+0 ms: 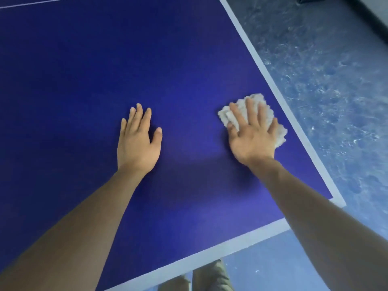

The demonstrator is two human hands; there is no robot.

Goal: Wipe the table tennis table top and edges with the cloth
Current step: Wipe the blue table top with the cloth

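A crumpled white cloth is pressed flat against the table by the right hand, whose fingers are spread straight over it rather than curled around it. The cloth is bunched under the palm and sticks out past the fingertips and on the side of the little finger. It is placed near the right side of the table, just inside the white border line, and close to the near right corner.

The left hand is laid palm down on the bare blue surface, well apart from the cloth, with its fingers straight and held close together and nothing gripped.

The tabletop is seen as deep blue, matt, and edged in white along the right side and the near end. A thin white line is crossed at the far left top. Beyond the right edge, a mottled grey-blue floor is shown. Below the near edge, trouser legs are partly visible.
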